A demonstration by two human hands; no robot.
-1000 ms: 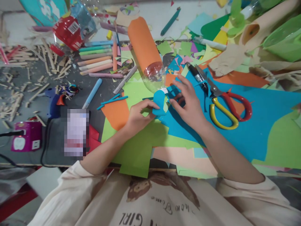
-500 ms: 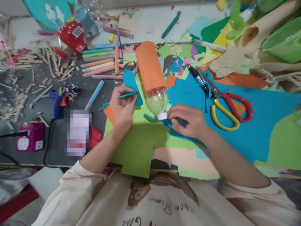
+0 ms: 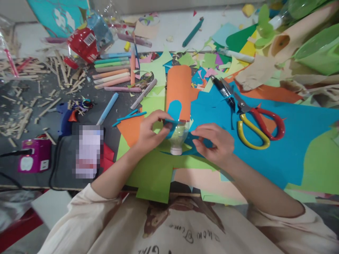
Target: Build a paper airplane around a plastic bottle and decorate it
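A clear plastic bottle [image 3: 180,131] wrapped in orange paper [image 3: 182,84] lies on the sheets, its white cap [image 3: 176,151] towards me. My left hand [image 3: 152,132] pinches a folded blue paper piece [image 3: 175,107] with a rounded end, held over the bottle's lower part. My right hand [image 3: 215,143] is just right of the bottle neck, fingers curled, thumb and forefinger a little apart with nothing visible between them. Under the bottle are green paper [image 3: 153,176] and a large blue sheet [image 3: 278,158].
Scissors [image 3: 254,120] with red and yellow handles and a black marker [image 3: 224,91] lie at right. On the left are a blue glue gun [image 3: 66,118], a phone [image 3: 88,151], a purple box [image 3: 34,155], several felt pens [image 3: 112,72] and wooden sticks [image 3: 23,116]. Paper scraps cover the back.
The bottle has straightened and come nearer to me. My left hand has moved right with the blue paper piece, now over the bottle. My right hand has come away from the cap.
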